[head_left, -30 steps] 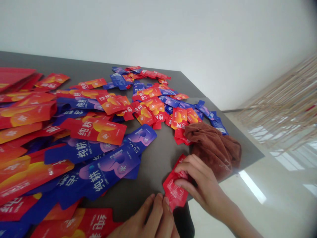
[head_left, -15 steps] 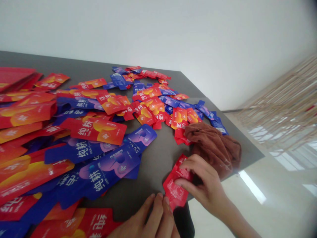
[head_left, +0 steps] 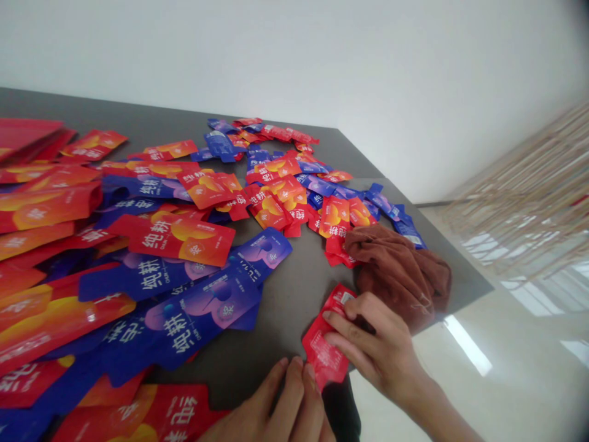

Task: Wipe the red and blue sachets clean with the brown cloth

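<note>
Red sachet (head_left: pixel 321 361) is pinched in the half-closed right hand (head_left: pixel 375 347), while the open left hand (head_left: pixel 276 408) rests empty just beside it; many red and blue sachets (head_left: pixel 175 242) remain spread across the bench (head_left: pixel 280 344), ahead and left of both hands.

Plain indoor room, home or workroom unclear: white wall (head_left: pixel 294 55), glossy floor (head_left: pixel 469 368), hanging strand curtain (head_left: pixel 515 196)

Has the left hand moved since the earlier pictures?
No: the left hand holds the same place against the nearby blue sachet, with no clear shift in any direction.
</note>
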